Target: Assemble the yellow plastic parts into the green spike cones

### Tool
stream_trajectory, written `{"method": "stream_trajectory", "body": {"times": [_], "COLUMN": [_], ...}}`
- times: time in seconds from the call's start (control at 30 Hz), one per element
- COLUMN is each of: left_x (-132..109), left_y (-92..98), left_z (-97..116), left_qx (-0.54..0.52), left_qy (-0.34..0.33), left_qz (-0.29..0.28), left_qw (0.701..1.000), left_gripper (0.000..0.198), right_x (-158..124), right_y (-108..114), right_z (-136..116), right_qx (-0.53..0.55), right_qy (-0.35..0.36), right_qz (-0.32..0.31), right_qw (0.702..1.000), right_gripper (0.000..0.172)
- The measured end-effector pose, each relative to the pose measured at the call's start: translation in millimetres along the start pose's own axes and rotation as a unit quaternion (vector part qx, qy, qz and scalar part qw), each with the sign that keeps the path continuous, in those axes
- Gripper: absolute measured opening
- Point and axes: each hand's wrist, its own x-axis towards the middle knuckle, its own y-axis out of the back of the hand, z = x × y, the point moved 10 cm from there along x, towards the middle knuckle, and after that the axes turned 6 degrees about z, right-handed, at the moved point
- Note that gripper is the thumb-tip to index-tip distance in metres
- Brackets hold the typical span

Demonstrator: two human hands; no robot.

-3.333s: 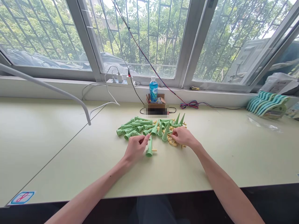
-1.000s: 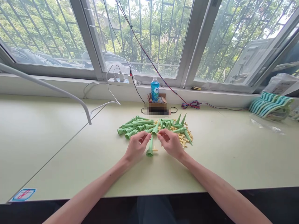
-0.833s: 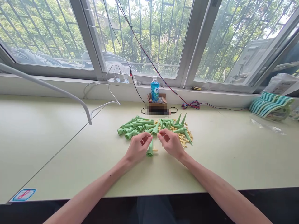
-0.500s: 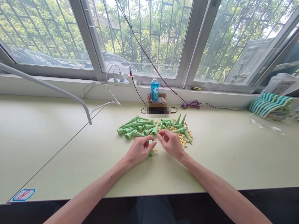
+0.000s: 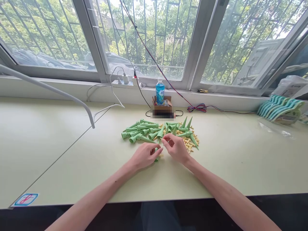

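Observation:
A heap of green plastic cones (image 5: 144, 130) lies on the pale green table (image 5: 235, 163), with several small yellow pegs (image 5: 190, 144) scattered at its right side. My left hand (image 5: 144, 155) is closed round one green cone (image 5: 157, 158), which it mostly hides. My right hand (image 5: 176, 148) sits just to its right, with thumb and forefinger pinched on a small yellow peg (image 5: 164, 140) above the cone. The two hands nearly touch, just in front of the heap.
Behind the heap stand a small cardboard box (image 5: 162, 109) and a blue bottle (image 5: 159, 92). Red and black cables (image 5: 197, 108) run along the sill. A white bent tube (image 5: 79, 104) reaches in from the left. Stacked teal hangers (image 5: 279, 109) lie far right.
My right hand has come from the peg pile on the right to the left hand. My left hand has closed over the green cone, which now is nearly covered.

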Motion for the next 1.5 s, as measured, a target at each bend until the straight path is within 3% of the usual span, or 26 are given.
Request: {"method": "stream_trajectory", "body": {"times": [0.3,0.57,0.73,1.0,1.3,1.5], "left_x": [-1,1,2,0,-1,-1], "left_y": [2.4,11.3,25.3,30.1,24.6,25.8], "left_z": [4,-7,-14,-30,-46,-43], "left_qx": [-0.022,-0.083,-0.154,-0.239,-0.313,-0.344], "left_qy": [0.000,0.029,0.058,0.130,0.185,0.203], "left_qz": [0.009,0.060,0.118,0.160,0.168,0.165], "left_qw": [1.000,0.994,0.979,0.949,0.916,0.902], "left_gripper": [0.021,0.026,0.027,0.036,0.042,0.035], "right_x": [-1,-2,-2,-2,-3,-3], "right_y": [-2,-2,-2,-5,-5,-6], "right_z": [2,2,0,-3,-7,-9], "right_qx": [-0.012,-0.008,-0.001,0.021,0.024,0.031], "right_qy": [0.005,0.006,0.007,0.015,0.023,0.025], "right_qz": [-0.009,-0.014,-0.016,-0.031,-0.030,-0.040], "right_qw": [1.000,1.000,1.000,0.999,0.999,0.998], "right_gripper": [0.017,0.020,0.018,0.021,0.021,0.022]}}
